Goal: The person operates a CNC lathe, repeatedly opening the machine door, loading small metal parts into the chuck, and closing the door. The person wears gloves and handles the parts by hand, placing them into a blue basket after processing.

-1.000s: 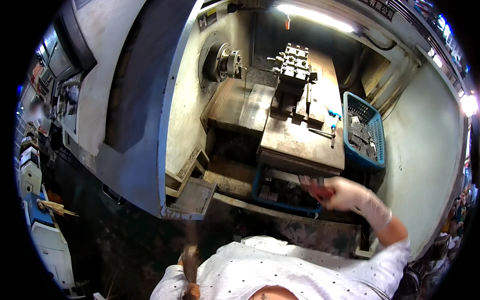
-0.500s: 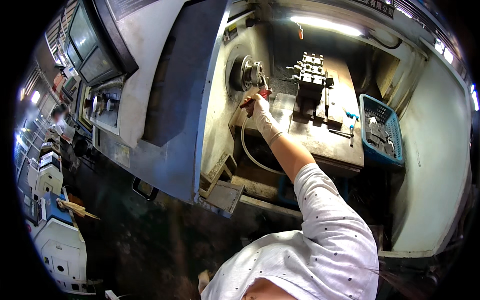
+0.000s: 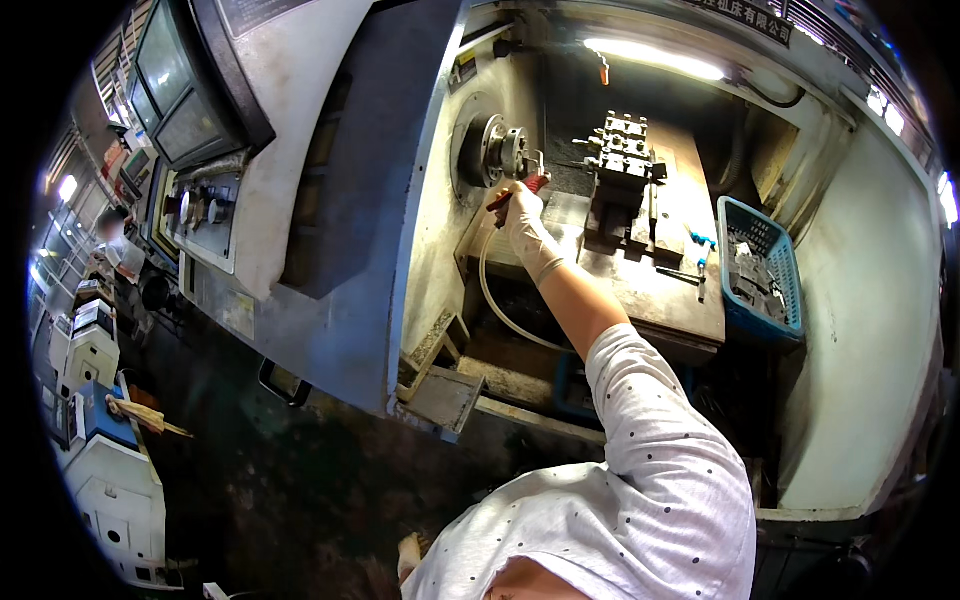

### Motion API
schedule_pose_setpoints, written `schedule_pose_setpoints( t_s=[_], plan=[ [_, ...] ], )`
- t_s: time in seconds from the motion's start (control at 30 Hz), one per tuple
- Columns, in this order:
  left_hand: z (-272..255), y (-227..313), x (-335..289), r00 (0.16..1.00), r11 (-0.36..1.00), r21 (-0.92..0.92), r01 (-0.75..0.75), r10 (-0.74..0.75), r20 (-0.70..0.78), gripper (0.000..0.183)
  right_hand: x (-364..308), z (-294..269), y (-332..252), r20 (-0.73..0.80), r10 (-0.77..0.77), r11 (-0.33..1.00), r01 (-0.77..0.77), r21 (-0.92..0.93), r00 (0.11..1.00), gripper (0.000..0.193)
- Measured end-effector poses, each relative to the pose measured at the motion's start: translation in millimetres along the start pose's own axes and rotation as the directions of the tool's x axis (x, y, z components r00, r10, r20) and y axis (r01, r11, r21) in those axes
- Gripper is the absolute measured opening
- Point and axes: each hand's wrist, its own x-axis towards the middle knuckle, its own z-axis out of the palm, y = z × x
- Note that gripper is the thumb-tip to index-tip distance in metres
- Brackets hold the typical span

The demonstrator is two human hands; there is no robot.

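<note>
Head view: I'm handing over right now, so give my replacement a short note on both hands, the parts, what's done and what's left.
Right hand: gloved, closed on a red-handled air gun with a pale hose, its tip at the lathe chuck.
Left hand: out of view.
Tool block sits right of the chuck; blue basket of metal parts at far right.
Done: hand has reached the chuck.
Left: whether a part is in the chuck cannot be told.
</note>
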Motion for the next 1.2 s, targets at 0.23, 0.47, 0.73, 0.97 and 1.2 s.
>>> schedule_pose_setpoints(
  t_s=[0.23,0.47,0.73,0.97,1.2],
  plan=[
    [14,35,-4,0.997,0.997,0.041,-0.073,0.071,0.043,0.024,14,-14,-19,0.133,0.066,0.998,-0.065,-0.013,0.989,0.015],
    [66,33,23,0.968,0.957,0.253,-0.141,0.08,0.236,0.025,-95,-123,-69,0.61,0.369,0.617,0.306,-0.725,0.701,0.029],
    [132,64,20,0.831,0.54,0.648,-0.536,0.204,0.518,0.026,-210,-445,-92,-0.157,0.025,-0.785,-0.078,-0.614,0.987,0.042],
    [129,61,-12,0.908,0.917,0.229,-0.327,0.237,0.346,0.021,-173,-495,-79,0.099,-0.149,-0.592,-0.009,-0.806,0.984,0.052],
    [152,62,-112,0.904,0.779,0.466,-0.42,0.316,0.286,0.028,-112,-417,4,0.313,0.509,-0.439,0.554,-0.707,0.802,0.029]
  ],
)
